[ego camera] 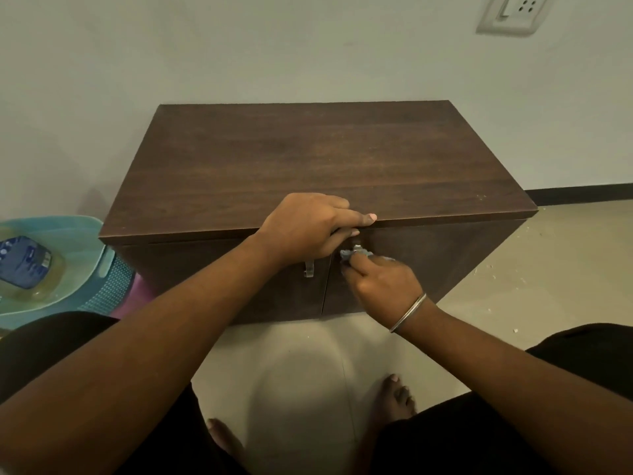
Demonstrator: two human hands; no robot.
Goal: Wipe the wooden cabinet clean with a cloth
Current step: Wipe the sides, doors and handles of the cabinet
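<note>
Two hands at the dark brown wooden cabinet
Left hand curls over its front edge; right hand pinches a crumpled grey cloth; best rub firmly round the handle.

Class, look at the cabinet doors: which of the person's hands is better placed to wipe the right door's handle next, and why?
The right hand. It already holds the cloth against the right door at its handle, while the left hand grips the cabinet top's front edge and holds no cloth.

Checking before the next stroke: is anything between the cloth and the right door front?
Nothing visible does. The right hand holds the cloth at the right door, by its handle. The left hand grips the cabinet's top edge above.
</note>
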